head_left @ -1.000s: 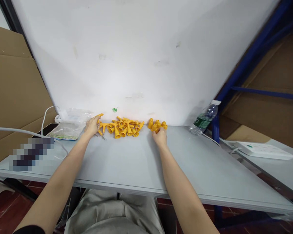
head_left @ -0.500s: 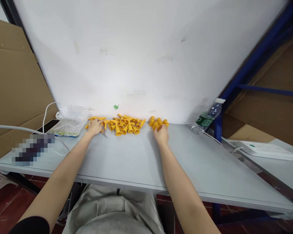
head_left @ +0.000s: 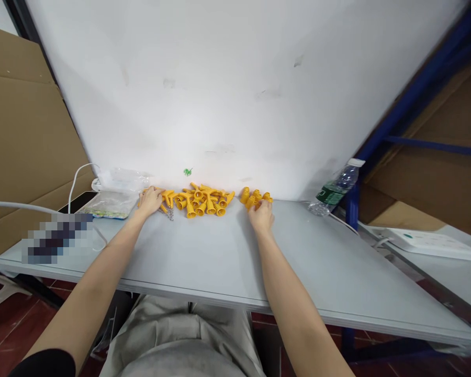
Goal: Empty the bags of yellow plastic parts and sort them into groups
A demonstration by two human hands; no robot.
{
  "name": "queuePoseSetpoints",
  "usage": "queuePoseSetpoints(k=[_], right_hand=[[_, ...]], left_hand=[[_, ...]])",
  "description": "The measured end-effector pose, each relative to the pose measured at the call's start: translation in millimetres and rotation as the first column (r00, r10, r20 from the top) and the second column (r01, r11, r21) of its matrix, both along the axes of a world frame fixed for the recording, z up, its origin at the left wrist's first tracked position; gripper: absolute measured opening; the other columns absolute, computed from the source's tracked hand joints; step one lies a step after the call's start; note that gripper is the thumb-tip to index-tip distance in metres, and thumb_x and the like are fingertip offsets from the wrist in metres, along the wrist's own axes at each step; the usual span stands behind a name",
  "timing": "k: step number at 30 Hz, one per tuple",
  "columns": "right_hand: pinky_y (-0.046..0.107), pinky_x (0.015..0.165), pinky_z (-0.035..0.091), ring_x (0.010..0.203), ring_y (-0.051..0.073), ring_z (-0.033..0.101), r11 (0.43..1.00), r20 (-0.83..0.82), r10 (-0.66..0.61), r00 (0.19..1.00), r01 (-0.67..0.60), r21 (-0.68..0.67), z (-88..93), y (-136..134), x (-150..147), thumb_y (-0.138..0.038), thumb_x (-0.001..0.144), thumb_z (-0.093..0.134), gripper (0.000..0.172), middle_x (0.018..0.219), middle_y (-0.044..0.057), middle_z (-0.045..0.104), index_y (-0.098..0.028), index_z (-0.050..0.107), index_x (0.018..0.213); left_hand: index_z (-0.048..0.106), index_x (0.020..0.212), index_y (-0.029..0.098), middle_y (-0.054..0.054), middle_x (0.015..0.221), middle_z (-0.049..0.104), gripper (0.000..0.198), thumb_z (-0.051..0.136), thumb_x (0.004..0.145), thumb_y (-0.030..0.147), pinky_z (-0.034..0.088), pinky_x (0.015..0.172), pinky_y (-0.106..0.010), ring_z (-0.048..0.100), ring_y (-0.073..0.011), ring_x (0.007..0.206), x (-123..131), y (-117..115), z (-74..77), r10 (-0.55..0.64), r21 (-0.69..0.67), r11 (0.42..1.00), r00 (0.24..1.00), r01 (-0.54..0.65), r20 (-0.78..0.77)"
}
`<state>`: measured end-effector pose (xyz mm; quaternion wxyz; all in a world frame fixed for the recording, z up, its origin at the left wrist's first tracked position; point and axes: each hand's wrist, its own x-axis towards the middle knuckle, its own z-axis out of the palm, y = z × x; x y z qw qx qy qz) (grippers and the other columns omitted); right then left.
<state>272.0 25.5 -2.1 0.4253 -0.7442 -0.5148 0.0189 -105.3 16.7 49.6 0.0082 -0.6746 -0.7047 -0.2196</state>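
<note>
At the left end of a row of yellow parts, my left hand (head_left: 151, 201) lies with curled fingers over yellow corkscrew pieces with metal spirals (head_left: 168, 203). Its fingertips are partly hidden among them. Beside these lies a heap of yellow funnel-shaped plastic bodies (head_left: 202, 201), their round openings mostly facing me. Farther right, my right hand (head_left: 262, 214) is closed at the near edge of a small cluster of short yellow plastic pieces (head_left: 254, 197). What its fingers grip is mostly covered by the hand.
The grey table (head_left: 204, 251) meets a white panel (head_left: 235, 104) behind the parts. A plastic bag (head_left: 110, 204), a dark phone (head_left: 80, 202) and white cables lie left. A tilted plastic bottle (head_left: 335, 186) leans right, near a blue post (head_left: 351, 209) and a white power strip (head_left: 432, 243).
My left hand has shifted slightly over the corkscrew pieces, and more of the metal spirals shows. The right hand stays at its cluster. The whole view has moved a little.
</note>
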Motion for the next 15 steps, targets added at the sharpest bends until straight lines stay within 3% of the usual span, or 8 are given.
queuePoseSetpoints(k=[4, 8, 12, 15], right_hand=[[0.045, 0.087, 0.044, 0.105, 0.028, 0.056, 0.998, 0.030, -0.006, 1.000, 0.004, 0.063, 2.6, -2.4, -0.4, -0.024, 0.083, 0.041, 0.029, 0.120, 0.016, 0.055, -0.017, 0.051, 0.110], [0.044, 0.087, 0.042, 0.106, 0.028, 0.055, 0.992, 0.041, -0.013, 0.999, 0.008, 0.128, 5.2, -4.8, -1.4, -0.025, 0.083, 0.039, 0.027, 0.118, 0.016, 0.056, -0.017, 0.049, 0.107], [0.044, 0.087, 0.043, 0.104, 0.027, 0.055, 0.979, 0.044, -0.022, 0.999, 0.013, 0.204, 5.1, -3.9, -2.1, -0.026, 0.082, 0.039, 0.023, 0.115, 0.014, 0.058, -0.018, 0.050, 0.101], [0.045, 0.086, 0.042, 0.102, 0.027, 0.055, 0.972, 0.051, -0.022, 0.998, 0.009, 0.235, 4.0, -2.2, -1.8, -0.026, 0.082, 0.039, 0.023, 0.113, 0.015, 0.059, -0.018, 0.050, 0.099]], left_hand=[[0.064, 0.119, 0.025, -0.012, 0.121, 0.061, 0.039, 0.039, 0.089, 0.023, 0.038, 0.102, -0.048, 0.054, -0.0289, 0.120, -11.4, -5.7, 15.0, 0.098, 0.004, 0.995, 0.995, -0.099, 0.032], [0.057, 0.123, 0.019, -0.014, 0.128, 0.059, 0.041, 0.054, 0.083, 0.031, 0.041, 0.100, -0.048, 0.051, -0.0325, 0.123, -52.2, -29.2, 37.3, 0.280, -0.040, 0.959, 0.960, -0.281, -0.012], [0.042, 0.136, 0.012, -0.022, 0.144, 0.044, 0.074, 0.062, 0.076, 0.049, 0.039, 0.099, -0.054, 0.041, -0.0396, 0.132, -112.1, -73.9, 52.9, 0.463, -0.211, 0.846, 0.871, -0.489, -0.163], [0.036, 0.138, 0.006, -0.028, 0.144, 0.043, 0.087, 0.063, 0.072, 0.056, 0.039, 0.097, -0.056, 0.040, -0.0408, 0.132, -154.6, -102.4, 48.4, 0.577, -0.310, 0.717, 0.781, -0.624, -0.239]])
